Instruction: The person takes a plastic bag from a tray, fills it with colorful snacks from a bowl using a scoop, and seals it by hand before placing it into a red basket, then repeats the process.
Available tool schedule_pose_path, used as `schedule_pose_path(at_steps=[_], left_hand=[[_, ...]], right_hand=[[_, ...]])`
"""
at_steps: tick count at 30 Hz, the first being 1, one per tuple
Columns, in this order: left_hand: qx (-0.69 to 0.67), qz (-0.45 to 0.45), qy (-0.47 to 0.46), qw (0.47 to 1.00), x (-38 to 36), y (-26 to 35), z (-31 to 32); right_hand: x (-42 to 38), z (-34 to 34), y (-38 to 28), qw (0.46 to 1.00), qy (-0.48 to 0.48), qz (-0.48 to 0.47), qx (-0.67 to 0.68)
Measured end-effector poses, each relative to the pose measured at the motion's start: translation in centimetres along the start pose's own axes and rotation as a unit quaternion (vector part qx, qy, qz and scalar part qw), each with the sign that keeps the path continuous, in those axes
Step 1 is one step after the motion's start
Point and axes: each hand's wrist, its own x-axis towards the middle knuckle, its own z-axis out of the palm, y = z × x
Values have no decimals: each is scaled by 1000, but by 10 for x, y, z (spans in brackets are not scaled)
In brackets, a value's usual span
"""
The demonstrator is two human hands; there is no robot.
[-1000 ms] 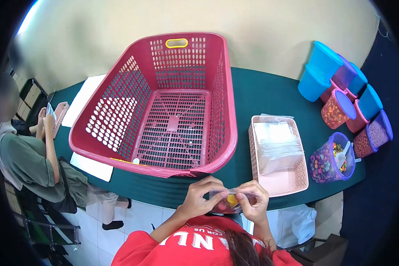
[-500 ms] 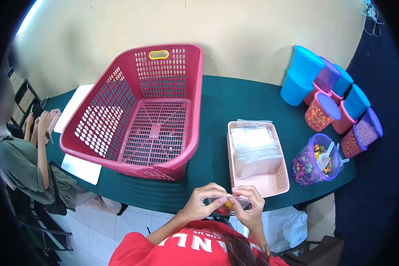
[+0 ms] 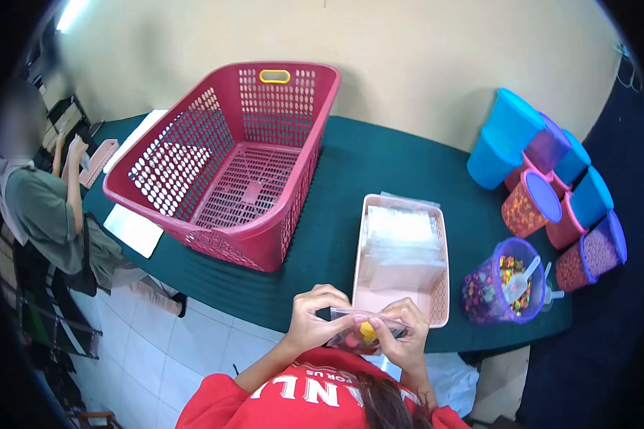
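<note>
Between my two hands is a small clear zip bag (image 3: 347, 339) with colourful pieces inside, yellow and red among them. My left hand (image 3: 315, 318) pinches its top edge on the left. On the right, my right hand (image 3: 405, 334) grips the same edge, thumbs close together near the middle. Just beyond my hands lies a pink tray (image 3: 438, 304) holding a stack of clear empty bags (image 3: 402, 239). To its right stands a purple see-through tub (image 3: 483, 286) of colourful pieces, with a white scoop (image 3: 520, 282) resting in it.
A large maroon basket (image 3: 265, 236) stands left on the green-covered table (image 3: 336, 179). Lidded tubs, including a blue one (image 3: 504, 136) and one of orange pieces (image 3: 526, 207), are stacked at the right. A person in a green shirt (image 3: 43, 207) is at the far left, near white sheets (image 3: 134, 230).
The view has turned slightly, shifting the basket and tubs. My hands still hold the bag, whose top edge and contents show more now. The person at the left has moved their hands.
</note>
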Motion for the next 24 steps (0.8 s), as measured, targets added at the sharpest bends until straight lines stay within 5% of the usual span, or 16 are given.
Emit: schedule_pose_path(at_steps=[7, 13, 17, 24], left_hand=[[-9, 16, 11, 1000, -6, 3, 5], [168, 40, 63, 983, -8, 7, 5], [177, 32, 71, 981, -4, -3, -2], [13, -99, -38, 994, -14, -7, 2]], right_hand=[[18, -22, 18, 993, -97, -19, 67], [27, -24, 18, 988, -117, -54, 89], [36, -26, 23, 985, -154, -78, 4], [22, 2, 36, 988, -153, -11, 5]])
